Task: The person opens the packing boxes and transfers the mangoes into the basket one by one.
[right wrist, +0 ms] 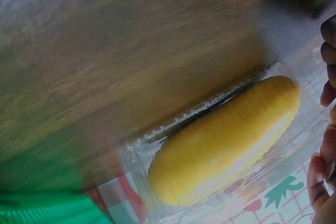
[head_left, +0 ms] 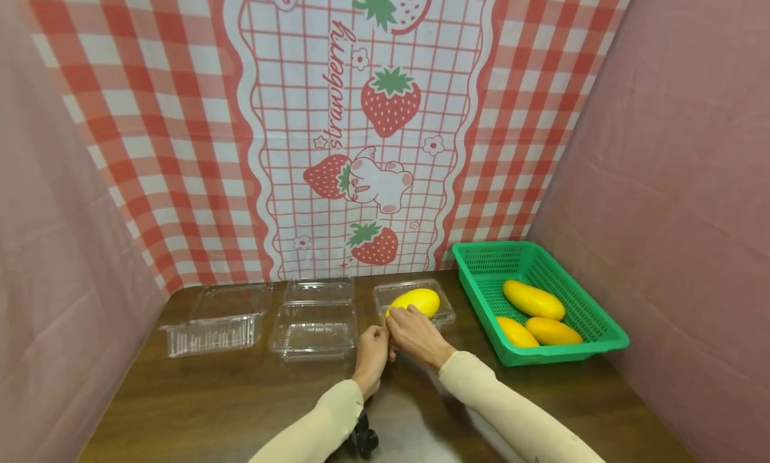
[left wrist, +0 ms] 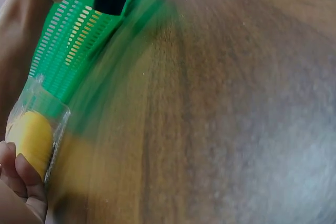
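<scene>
A yellow mango [head_left: 424, 300] lies inside a clear plastic clamshell box [head_left: 446, 314] in front of me. Its near left corner is where both hands meet. My left hand [head_left: 373, 353] has curled fingers and appears to pinch the box's edge. Beside it, my right hand [head_left: 419, 337] bends over the same corner and grips the edge, partly covering the mango. In the right wrist view the mango [right wrist: 226, 142] lies lengthwise in the box, with fingers [right wrist: 319, 179] at the box's end. The exact contact of the fingertips is hidden.
To the right stands a green basket [head_left: 466, 286] holding several mangoes, including one at the back [head_left: 534, 300]. Left of the hands, two open clear clamshell boxes, one in the middle [head_left: 315, 349] and one farther left [head_left: 210, 343], rest on the wooden table [head_left: 240, 396]. Cloth walls surround the table.
</scene>
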The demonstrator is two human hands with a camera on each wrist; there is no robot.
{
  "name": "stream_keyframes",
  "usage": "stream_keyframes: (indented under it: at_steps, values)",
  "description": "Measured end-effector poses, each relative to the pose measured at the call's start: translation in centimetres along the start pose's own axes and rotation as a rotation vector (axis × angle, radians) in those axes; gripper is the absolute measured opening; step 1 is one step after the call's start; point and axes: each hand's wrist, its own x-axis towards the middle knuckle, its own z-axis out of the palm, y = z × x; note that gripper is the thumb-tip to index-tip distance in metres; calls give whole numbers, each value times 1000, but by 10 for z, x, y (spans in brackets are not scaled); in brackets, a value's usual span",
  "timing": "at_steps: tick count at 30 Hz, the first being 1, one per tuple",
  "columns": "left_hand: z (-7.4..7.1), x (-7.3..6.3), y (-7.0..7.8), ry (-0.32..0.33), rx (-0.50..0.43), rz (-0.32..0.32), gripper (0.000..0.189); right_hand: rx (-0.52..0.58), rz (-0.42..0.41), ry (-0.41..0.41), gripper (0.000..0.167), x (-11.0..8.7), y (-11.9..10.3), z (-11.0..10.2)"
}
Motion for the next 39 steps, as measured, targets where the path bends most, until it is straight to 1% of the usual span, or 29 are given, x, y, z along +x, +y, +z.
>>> stream_keyframes:
  at_steps: [5, 8, 10, 15, 20, 23, 25, 28, 31, 34, 35, 36, 39]
  values:
    - [1, -2, 2, 9, 11, -5, 22, -22, -21, -7, 15, -4, 1, 2]
    - [3, -2, 3, 10, 8, -12, 22, -26, -18, -6, 9, -5, 2, 3]
    - [3, -2, 4, 9, -19, -22, 22, -20, -2, 4, 8, -4, 2, 2]
    - [0, -1, 6, 25, -105, -58, 22, -10, 24, 25, 15, 4, 0, -2]
    - [-2, -2, 2, 23, -98, -74, 20, -33, 39, 14, 24, 7, -1, -6]
    - [-2, -1, -1, 10, -105, -68, 20, -39, 48, 3, 24, 8, 0, -9]
    - [-2, 1, -2, 5, -115, -56, 22, -43, 39, -5, 22, 10, 1, -11]
    - [-3, 2, -3, -8, -122, -37, 24, -30, 31, -18, 19, 11, 3, -14]
    - [-3, 3, -4, -26, -129, -35, 22, -2, 42, -18, 19, 11, 5, -17]
    - [-3, 4, -3, -37, -132, -35, 21, 27, 52, -3, 17, 8, 7, -17]
    - [-3, 4, -3, -37, -124, -29, 22, 34, 52, 3, 15, 7, 7, -17]
    - [-3, 1, 1, -35, -111, -26, 22, 44, 52, 5, 15, 5, 7, -16]
    - [-2, -1, 1, -34, -79, -8, 24, 60, 64, -4, 13, -4, 6, -16]
